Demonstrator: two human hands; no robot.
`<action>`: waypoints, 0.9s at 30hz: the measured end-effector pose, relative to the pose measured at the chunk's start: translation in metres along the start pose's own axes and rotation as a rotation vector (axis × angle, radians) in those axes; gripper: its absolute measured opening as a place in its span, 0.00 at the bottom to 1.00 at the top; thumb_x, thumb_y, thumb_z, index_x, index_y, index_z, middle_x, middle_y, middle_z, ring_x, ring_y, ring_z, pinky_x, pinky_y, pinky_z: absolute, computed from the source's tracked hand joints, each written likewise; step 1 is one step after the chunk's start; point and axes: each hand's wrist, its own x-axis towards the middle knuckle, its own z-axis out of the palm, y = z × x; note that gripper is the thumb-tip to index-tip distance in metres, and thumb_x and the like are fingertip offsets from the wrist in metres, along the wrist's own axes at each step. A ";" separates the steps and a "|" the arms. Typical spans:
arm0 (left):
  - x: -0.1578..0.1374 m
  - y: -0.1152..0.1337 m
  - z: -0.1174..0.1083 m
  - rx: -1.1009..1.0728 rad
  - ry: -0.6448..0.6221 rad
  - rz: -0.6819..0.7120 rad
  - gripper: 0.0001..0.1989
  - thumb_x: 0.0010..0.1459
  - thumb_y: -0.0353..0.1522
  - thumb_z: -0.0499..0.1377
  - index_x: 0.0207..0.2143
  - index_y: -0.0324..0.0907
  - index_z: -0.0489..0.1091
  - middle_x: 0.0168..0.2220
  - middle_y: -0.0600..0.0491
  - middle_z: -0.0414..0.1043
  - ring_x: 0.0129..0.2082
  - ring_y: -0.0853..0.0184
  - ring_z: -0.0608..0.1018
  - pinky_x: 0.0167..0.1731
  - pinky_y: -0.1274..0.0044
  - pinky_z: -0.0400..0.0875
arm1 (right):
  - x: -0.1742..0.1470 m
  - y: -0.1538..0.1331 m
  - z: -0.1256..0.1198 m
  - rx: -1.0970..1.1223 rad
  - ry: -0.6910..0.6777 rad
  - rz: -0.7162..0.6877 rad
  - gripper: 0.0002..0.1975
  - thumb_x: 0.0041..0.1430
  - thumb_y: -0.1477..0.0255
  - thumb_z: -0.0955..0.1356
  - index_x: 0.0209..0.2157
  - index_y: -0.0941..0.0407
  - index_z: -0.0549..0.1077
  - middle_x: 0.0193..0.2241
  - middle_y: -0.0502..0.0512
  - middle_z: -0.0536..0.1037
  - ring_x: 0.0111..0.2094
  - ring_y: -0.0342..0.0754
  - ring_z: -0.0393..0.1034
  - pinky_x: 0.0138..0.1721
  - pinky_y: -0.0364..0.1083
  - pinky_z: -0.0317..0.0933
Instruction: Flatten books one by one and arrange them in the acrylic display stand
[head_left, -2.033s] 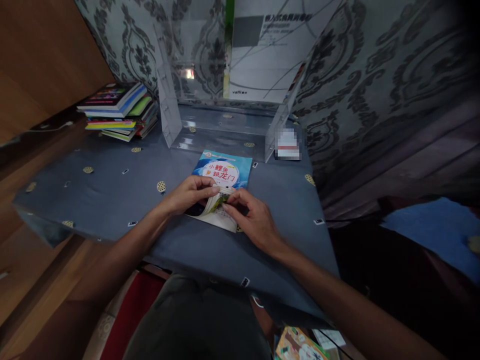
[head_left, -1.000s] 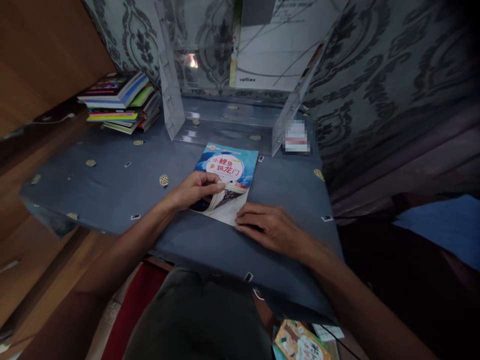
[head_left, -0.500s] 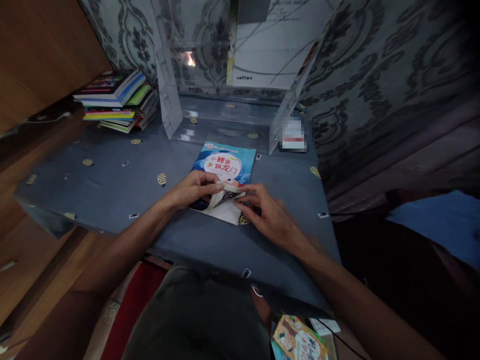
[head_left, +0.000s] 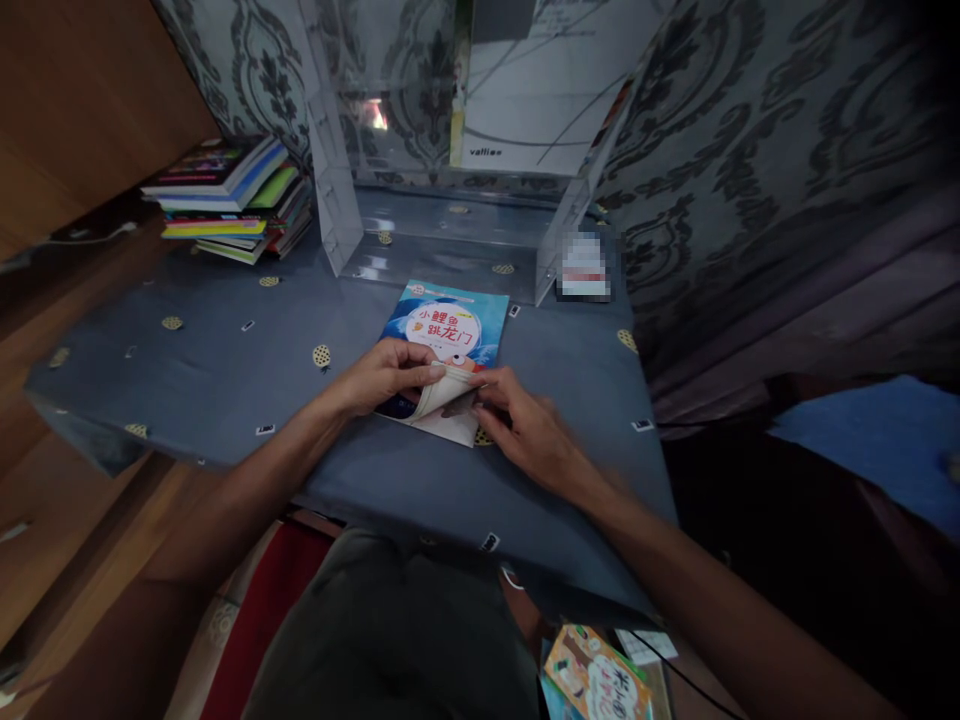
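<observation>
A blue picture book (head_left: 448, 325) with a white oval title lies on the cloth-covered table, its lower part curled upward. My left hand (head_left: 386, 378) pinches the curled cover and leaves between thumb and fingers at the book's lower left. At the lower right edge, my right hand (head_left: 525, 422) has its thumb and fingertips closed around the leaf edges. Beneath the curl, a pale page (head_left: 446, 420) with a greyish picture faces up. The contact of the right fingertips is partly hidden.
A clear acrylic stand (head_left: 341, 215) rises behind the book, holding a white folder (head_left: 532, 110). Stacked books (head_left: 225, 195) occupy the back left. A small pixelated item (head_left: 585, 268) stands at the right. More books (head_left: 600, 675) lie below the table's front edge.
The dark picture under the curled leaves has given way to a paler page with a grey patch. My hands stay almost in place, the right fingertips shifting slightly at the edge.
</observation>
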 end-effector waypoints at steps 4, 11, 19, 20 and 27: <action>0.000 0.001 0.001 0.003 0.011 -0.002 0.21 0.47 0.47 0.69 0.26 0.38 0.70 0.25 0.57 0.68 0.25 0.74 0.68 0.27 0.80 0.63 | 0.000 0.001 0.000 -0.016 -0.008 -0.122 0.12 0.66 0.77 0.63 0.48 0.54 0.72 0.36 0.53 0.82 0.34 0.48 0.77 0.34 0.44 0.69; -0.001 0.002 0.001 -0.018 0.000 0.010 0.19 0.49 0.45 0.68 0.26 0.38 0.69 0.24 0.58 0.66 0.24 0.75 0.68 0.25 0.81 0.64 | -0.002 0.011 -0.007 -0.130 -0.064 -0.296 0.13 0.71 0.70 0.64 0.39 0.54 0.80 0.30 0.53 0.77 0.30 0.45 0.73 0.31 0.42 0.66; -0.001 0.003 0.001 0.002 0.000 0.005 0.16 0.52 0.41 0.67 0.25 0.39 0.69 0.23 0.58 0.66 0.24 0.75 0.69 0.26 0.81 0.65 | 0.001 0.004 -0.013 -0.125 -0.171 -0.304 0.14 0.70 0.67 0.66 0.33 0.57 0.79 0.34 0.57 0.76 0.35 0.47 0.73 0.35 0.45 0.67; -0.001 0.003 0.001 0.005 0.001 -0.002 0.16 0.52 0.41 0.67 0.25 0.39 0.69 0.23 0.58 0.66 0.24 0.74 0.69 0.25 0.81 0.65 | 0.001 0.002 -0.014 -0.109 -0.170 -0.302 0.14 0.70 0.67 0.65 0.33 0.57 0.79 0.35 0.57 0.77 0.36 0.48 0.73 0.36 0.46 0.68; -0.001 0.002 0.000 -0.006 -0.004 0.000 0.15 0.51 0.41 0.67 0.26 0.38 0.71 0.24 0.56 0.68 0.25 0.74 0.70 0.27 0.80 0.67 | -0.001 -0.004 -0.012 -0.007 -0.064 -0.071 0.11 0.67 0.68 0.67 0.49 0.54 0.70 0.33 0.52 0.80 0.29 0.46 0.74 0.32 0.44 0.68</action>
